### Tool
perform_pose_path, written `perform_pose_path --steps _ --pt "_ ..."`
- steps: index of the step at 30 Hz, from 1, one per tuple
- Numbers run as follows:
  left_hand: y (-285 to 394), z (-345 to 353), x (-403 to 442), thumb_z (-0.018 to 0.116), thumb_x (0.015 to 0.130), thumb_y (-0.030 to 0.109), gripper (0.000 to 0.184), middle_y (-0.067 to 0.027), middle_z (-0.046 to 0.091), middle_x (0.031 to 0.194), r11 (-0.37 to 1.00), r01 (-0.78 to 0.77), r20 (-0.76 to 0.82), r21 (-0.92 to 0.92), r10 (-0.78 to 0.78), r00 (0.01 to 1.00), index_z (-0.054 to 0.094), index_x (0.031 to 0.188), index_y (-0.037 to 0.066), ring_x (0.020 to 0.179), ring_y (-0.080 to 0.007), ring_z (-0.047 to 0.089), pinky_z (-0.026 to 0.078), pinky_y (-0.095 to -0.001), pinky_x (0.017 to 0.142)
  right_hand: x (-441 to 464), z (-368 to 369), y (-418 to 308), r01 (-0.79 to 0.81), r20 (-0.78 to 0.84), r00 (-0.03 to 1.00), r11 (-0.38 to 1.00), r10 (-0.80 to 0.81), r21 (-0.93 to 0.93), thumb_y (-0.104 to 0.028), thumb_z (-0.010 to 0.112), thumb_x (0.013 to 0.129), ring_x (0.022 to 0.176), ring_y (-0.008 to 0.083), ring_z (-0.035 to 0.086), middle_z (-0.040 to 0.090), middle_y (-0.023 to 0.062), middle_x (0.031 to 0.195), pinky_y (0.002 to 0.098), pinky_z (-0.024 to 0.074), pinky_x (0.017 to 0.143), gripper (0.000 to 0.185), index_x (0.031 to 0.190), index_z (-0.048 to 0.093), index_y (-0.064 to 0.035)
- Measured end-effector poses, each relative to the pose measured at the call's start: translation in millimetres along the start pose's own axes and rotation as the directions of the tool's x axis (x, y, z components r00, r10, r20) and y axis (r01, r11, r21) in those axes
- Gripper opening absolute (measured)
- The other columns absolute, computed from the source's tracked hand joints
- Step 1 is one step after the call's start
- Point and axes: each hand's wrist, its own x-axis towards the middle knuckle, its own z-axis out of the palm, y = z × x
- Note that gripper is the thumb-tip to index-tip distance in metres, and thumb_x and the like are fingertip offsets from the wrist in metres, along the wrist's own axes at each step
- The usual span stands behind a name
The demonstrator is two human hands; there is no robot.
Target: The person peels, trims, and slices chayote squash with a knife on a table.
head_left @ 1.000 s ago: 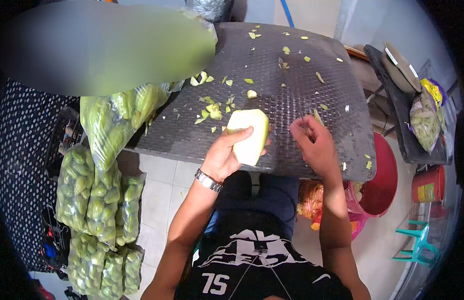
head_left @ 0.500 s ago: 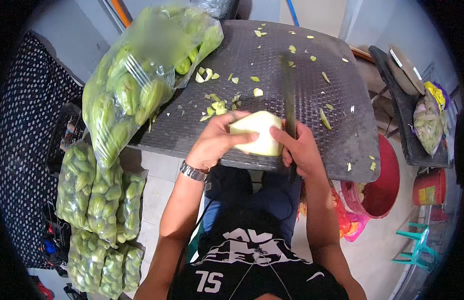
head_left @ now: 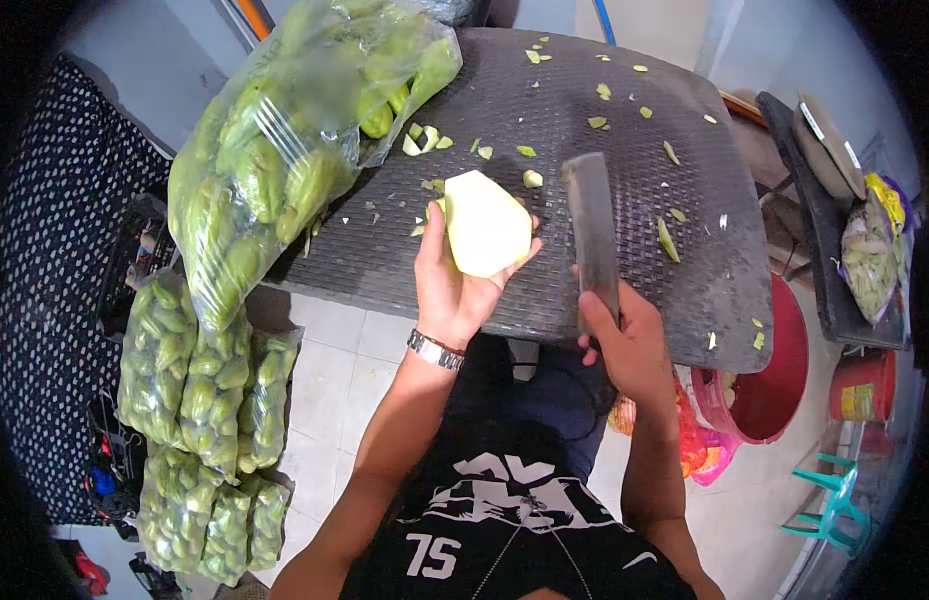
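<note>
My left hand (head_left: 458,268) cups a pale, peeled vegetable (head_left: 487,225) from below, above the near part of the table. The vegetable is a smooth, angular piece, whitish with a light green tint; its exact kind I cannot tell. My right hand (head_left: 624,335) is closed round the handle of a broad-bladed knife (head_left: 594,220). Its blade points away from me, to the right of the vegetable and apart from it. Small green and pale trimmings (head_left: 424,140) lie scattered over the dark woven-pattern table (head_left: 384,260).
A large clear bag of green vegetables (head_left: 259,180) rests on the table's left side. Several smaller filled bags (head_left: 212,400) are stacked on the floor at left. Right of the table stand a red tub (head_left: 779,370), a dark side table (head_left: 834,295) and a green stool (head_left: 832,505).
My hands have moved apart. The right one has let go of the vegetable and drawn right with the knife; the left has turned palm up beneath the vegetable and moved slightly forward.
</note>
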Motion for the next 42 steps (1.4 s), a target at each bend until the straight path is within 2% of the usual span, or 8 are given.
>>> perform_pose_path --steps 11,14,20,28,34,37,41,42 --pt "-9 1 7 0.054 0.101 0.056 0.058 -0.0186 0.066 0.132 0.997 0.024 -0.151 0.074 -0.013 0.988 0.057 0.134 0.009 0.122 -0.0361 0.065 0.053 -0.0573 0.102 -21 3 5 -0.034 0.046 0.998 0.999 0.035 -0.028 -0.007 0.061 0.099 0.060 0.0128 0.065 0.071 0.0126 0.082 0.0304 0.0536 0.058 0.067 0.161 0.037 -0.0137" --pt "-5 4 4 0.053 0.103 0.053 0.057 -0.0219 0.065 0.132 0.996 0.007 -0.125 0.086 0.003 0.992 0.057 0.134 0.006 0.120 -0.0374 0.065 0.053 -0.0545 0.102 -21 6 4 -0.030 0.079 0.996 0.998 0.034 -0.053 -0.005 0.061 0.099 0.059 0.0079 0.060 0.067 0.0036 0.077 0.0243 0.0497 0.053 0.067 0.161 0.038 -0.0154" --pt "-2 -8 1 0.054 0.104 0.043 0.051 -0.0263 0.065 0.130 0.970 -0.034 -0.146 0.242 0.071 0.987 0.056 0.133 0.002 0.115 -0.0362 0.068 0.055 -0.0486 0.100 -21 16 24 0.121 0.049 0.993 0.938 -0.111 -0.325 -0.013 0.067 0.097 0.085 0.0304 0.076 0.074 0.0239 0.102 0.0388 0.0581 0.077 0.064 0.157 0.043 -0.0119" --pt "-11 2 -11 0.088 0.079 0.005 0.056 -0.0091 0.067 0.107 0.604 -0.136 -0.131 0.785 0.378 0.917 0.053 0.123 0.001 0.094 -0.0166 0.068 0.058 -0.0304 0.082 -28 8 18 0.140 0.017 0.990 0.948 -0.141 -0.284 -0.009 0.068 0.095 0.108 0.0412 0.072 0.067 0.0330 0.121 0.0418 0.0557 0.088 0.062 0.153 0.047 -0.0070" --pt "-15 -3 2 0.086 0.086 0.017 0.054 -0.0096 0.066 0.105 0.431 -0.196 -0.154 0.881 0.654 0.741 0.053 0.125 -0.001 0.087 -0.0134 0.065 0.055 -0.0276 0.072 -34 6 12 0.125 0.018 0.992 0.947 -0.125 -0.296 -0.009 0.068 0.095 0.108 0.0421 0.071 0.067 0.0327 0.121 0.0418 0.0554 0.089 0.062 0.153 0.046 -0.0064" --pt "-11 8 -1 0.089 0.084 0.021 0.058 -0.0089 0.066 0.105 0.485 -0.211 -0.151 0.849 0.605 0.782 0.053 0.124 -0.001 0.089 -0.0129 0.064 0.055 -0.0279 0.072 -36 1 13 0.125 0.008 0.992 0.943 -0.129 -0.308 -0.009 0.068 0.095 0.110 0.0423 0.071 0.066 0.0326 0.122 0.0419 0.0549 0.091 0.063 0.153 0.046 -0.0064" --pt "-20 -17 -3 0.090 0.081 0.022 0.059 -0.0077 0.066 0.102 0.098 -0.130 0.052 0.987 0.566 0.823 0.054 0.123 0.000 0.090 -0.0140 0.065 0.056 -0.0277 0.072 -35 0 12 0.088 0.033 0.996 0.957 -0.083 -0.276 -0.010 0.068 0.095 0.114 0.0426 0.069 0.065 0.0325 0.126 0.0428 0.0540 0.093 0.063 0.154 0.045 -0.0061" --pt "-20 -13 -3 0.090 0.082 0.022 0.058 -0.0080 0.066 0.102 0.215 -0.131 -0.024 0.968 0.596 0.802 0.054 0.123 0.001 0.090 -0.0144 0.065 0.056 -0.0282 0.072 -36 -2 11 0.075 0.030 0.997 0.960 -0.070 -0.269 -0.010 0.068 0.095 0.115 0.0427 0.068 0.065 0.0325 0.127 0.0431 0.0537 0.094 0.063 0.154 0.045 -0.0059"
